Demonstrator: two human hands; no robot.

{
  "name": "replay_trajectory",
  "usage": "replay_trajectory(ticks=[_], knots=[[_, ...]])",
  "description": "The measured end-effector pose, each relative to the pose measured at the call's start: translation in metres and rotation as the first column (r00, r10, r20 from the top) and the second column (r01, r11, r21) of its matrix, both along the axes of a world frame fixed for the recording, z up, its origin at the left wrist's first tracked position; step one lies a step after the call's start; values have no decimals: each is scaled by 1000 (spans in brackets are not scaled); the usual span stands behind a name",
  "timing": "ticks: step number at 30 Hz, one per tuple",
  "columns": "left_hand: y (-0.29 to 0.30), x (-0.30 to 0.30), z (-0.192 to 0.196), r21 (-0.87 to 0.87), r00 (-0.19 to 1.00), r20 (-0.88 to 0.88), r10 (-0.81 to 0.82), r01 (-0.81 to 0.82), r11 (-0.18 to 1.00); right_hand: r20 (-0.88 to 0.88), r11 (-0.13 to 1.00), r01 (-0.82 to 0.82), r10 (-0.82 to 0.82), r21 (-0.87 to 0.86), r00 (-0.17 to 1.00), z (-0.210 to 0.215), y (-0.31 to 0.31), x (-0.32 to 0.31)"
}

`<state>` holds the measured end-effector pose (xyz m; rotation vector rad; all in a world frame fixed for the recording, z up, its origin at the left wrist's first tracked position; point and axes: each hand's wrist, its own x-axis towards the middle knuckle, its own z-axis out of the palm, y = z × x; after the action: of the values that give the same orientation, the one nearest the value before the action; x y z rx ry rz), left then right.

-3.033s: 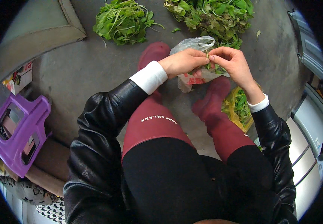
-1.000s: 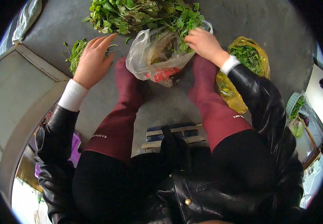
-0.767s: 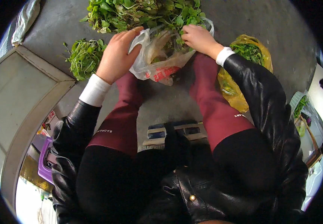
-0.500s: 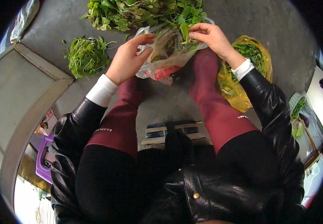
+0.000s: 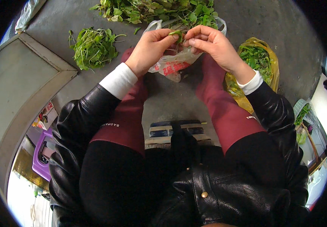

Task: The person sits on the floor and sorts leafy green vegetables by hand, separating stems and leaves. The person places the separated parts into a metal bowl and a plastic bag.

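Note:
My left hand and my right hand meet above a clear plastic bag that lies on the grey floor between my feet in dark red boots. Both hands pinch one small green leafy sprig between thumbs and fingertips. A big heap of leafy greens lies just beyond the bag at the top edge.
A smaller pile of greens lies on the floor at the left. A yellow plastic bag of greens sits by my right boot. A grey slanted panel is at the left, a purple stool below it, and a low seat under me.
My left hand left the small pile at the left and came to the bag. Both hands now meet over the bag, pinching a sprig between them.

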<state>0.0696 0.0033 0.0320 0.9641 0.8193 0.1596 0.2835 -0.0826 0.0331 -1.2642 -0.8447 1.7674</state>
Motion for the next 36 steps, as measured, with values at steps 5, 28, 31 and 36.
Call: replay_trajectory(ticks=[5,28,31,36], knots=[[5,-2,6,-267,976,28,214,-199,943,-6,998,65,-65,-26,998,-1,-2,10],[-8,-8,-7,-8,982,-55,-179,179,984,763,853,-382,-30,356,645,20,-1,-14],[-9,-6,-4,90,973,-118,-201,212,973,770,826,-394,-73,403,634,22,-3,-15],[-2,-15,0,403,917,-26,-398,374,835,538,944,-286,156,166,828,27,-10,-12]])
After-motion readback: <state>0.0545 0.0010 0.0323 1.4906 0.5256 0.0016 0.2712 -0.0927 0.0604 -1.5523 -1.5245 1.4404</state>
